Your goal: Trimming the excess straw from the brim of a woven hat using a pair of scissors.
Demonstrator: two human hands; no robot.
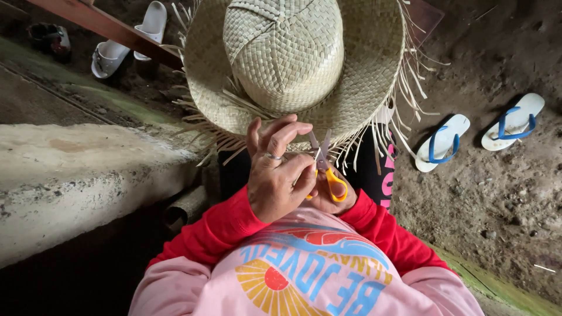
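Far left of frame: pale concrete ledge [76, 181] running along the left side, w/ a pair of white sandals [132, 38] lying at upper left beside a reddish wooden beam [105, 26].

Moving to centre: woven straw hat [287, 64] is filling the top middle, crown facing the camera, loose uncut straw ends fringing its brim. It's sitting just above both hands, brim edge right at the fingertips.

Left hand [275, 175] is showing centre frame, a bit left of the scissors, ring on one finger. Fingers are curling loosely, thumb and forefinger pinching up at the brim fringe; looks like it's gripping straw ends, but the exact strand is too small to tell.

Just right of it: scissors [325, 167], orange handles, grey blades pointing up toward the brim, blades parted a little. Blade tips are touching or just short of the fringe – can't tell which.

Right hand [333, 196] is mostly hidden behind the left hand and the handles; it's closed around the scissors, fingers through the orange loops.

Below: red sleeves and a pink printed shirt [304, 275] at bottom centre.

Right side: dirt floor [497, 205], w/ a pair of white flip-flops with blue straps [477, 131] lying at mid right, well apart from the hands.
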